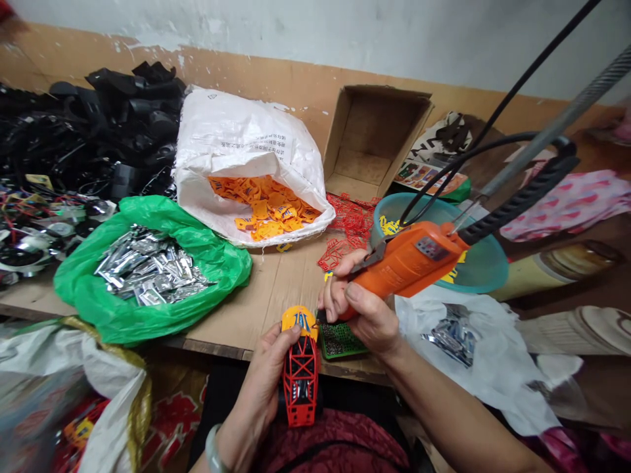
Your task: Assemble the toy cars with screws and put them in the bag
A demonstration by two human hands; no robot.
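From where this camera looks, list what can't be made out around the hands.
Head view:
Toy car: one side, partly behind the left hand.
Orange screwdriver: tip too small and dark to show whether it touches the car.
Teal bowl: yellow parts partly behind the screwdriver.
Green tray: pieces too small to identify.

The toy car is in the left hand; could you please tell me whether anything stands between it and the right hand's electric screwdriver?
Nothing visible does: the electric screwdriver in the right hand points at the yellow end of the toy car, its tip close by; contact is unclear. The green tray lies alongside, not between them.
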